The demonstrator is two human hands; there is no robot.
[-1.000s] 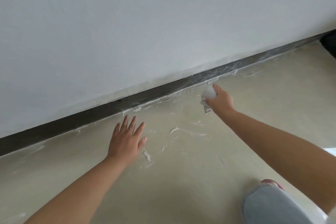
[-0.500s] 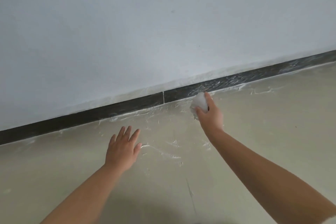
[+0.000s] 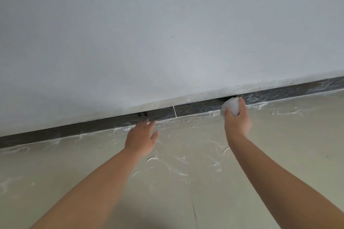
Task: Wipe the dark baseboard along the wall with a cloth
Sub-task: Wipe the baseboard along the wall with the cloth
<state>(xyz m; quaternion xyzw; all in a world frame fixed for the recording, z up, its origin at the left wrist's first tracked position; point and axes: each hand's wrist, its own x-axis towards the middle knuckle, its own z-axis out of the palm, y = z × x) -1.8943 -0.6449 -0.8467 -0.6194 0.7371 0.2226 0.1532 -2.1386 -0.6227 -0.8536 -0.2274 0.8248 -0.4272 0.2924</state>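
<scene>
A dark baseboard [image 3: 197, 106] runs along the foot of the white wall, rising from lower left to upper right, with a thin white joint near its middle. My right hand [image 3: 237, 120] grips a wadded white cloth [image 3: 230, 106] and holds it against the baseboard right of the joint. White smears streak the baseboard to the right of the cloth. My left hand [image 3: 141, 136] lies flat on the floor with straight fingers, fingertips reaching the baseboard left of the joint.
The white wall [image 3: 167, 33] fills the upper half of the view. The pale floor [image 3: 204, 191] carries white dried smears near the baseboard and a thin seam running toward me.
The cloth has moved up from the floor edge onto the face of the baseboard. My left hand has slid forward until its fingertips meet the baseboard. The view has come closer to the wall.
</scene>
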